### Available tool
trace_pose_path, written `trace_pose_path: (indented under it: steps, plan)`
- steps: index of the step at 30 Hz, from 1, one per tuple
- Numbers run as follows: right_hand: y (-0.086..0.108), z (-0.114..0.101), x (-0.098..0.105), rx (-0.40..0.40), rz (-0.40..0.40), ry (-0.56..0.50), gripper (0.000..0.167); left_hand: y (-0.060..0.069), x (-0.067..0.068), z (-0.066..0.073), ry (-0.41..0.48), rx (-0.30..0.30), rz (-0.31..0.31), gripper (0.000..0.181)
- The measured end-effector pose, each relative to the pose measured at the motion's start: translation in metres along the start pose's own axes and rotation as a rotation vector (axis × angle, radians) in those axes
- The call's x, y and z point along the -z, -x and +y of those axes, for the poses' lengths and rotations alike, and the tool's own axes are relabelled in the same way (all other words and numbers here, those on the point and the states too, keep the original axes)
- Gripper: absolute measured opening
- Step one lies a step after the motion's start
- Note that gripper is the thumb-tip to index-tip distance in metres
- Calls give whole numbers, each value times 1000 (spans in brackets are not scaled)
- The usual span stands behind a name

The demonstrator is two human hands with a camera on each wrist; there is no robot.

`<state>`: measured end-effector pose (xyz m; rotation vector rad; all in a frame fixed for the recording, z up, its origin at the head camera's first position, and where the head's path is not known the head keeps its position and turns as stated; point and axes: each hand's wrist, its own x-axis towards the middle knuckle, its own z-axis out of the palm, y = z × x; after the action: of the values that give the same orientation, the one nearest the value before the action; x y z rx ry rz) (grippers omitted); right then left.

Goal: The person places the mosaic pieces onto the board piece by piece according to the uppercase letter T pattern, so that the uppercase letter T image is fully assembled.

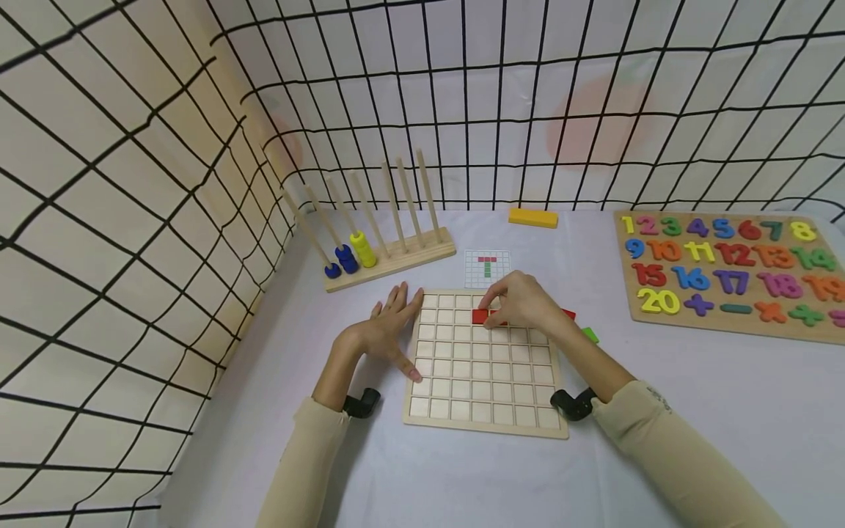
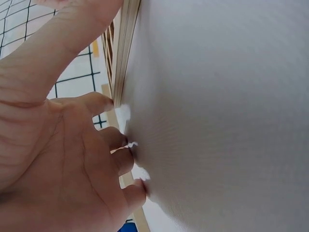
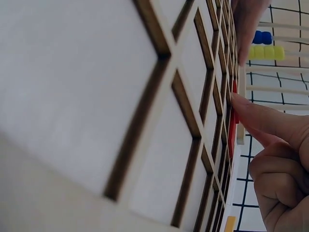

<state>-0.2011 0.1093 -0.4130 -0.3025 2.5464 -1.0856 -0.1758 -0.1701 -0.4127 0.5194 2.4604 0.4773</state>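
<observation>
A wooden grid board [image 1: 485, 367] lies in the middle of the table. My left hand [image 1: 383, 334] is spread along its left edge, thumb on the board's rim and fingers straight on the cloth. My right hand [image 1: 521, 301] is over the upper part of the grid, thumb and forefinger pinching a red piece [image 1: 480, 317]. More red shows under the hand, partly hidden. In the right wrist view the thumb and forefinger touch the red piece [image 3: 235, 116], other fingers curled in. A pattern card [image 1: 487, 269] with a red and green T lies above the board.
A peg stand [image 1: 396, 257] with blue and yellow beads stands at back left. A number board [image 1: 726, 275] lies at the right, a yellow block [image 1: 532, 218] at the back. A green piece [image 1: 590, 335] lies beside my right forearm. Black wire mesh [image 1: 495, 132] rises behind and left.
</observation>
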Motion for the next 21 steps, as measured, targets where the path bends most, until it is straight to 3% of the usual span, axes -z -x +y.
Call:
trace_pose_path:
  steps: [10,21]
  plan:
    - [4,3,7,-9,-39,-47,27,0,2,2,-3,-4,0,151]
    - [26,26,44,0,47,-35,34,0,0,0,-5,-3,2,151]
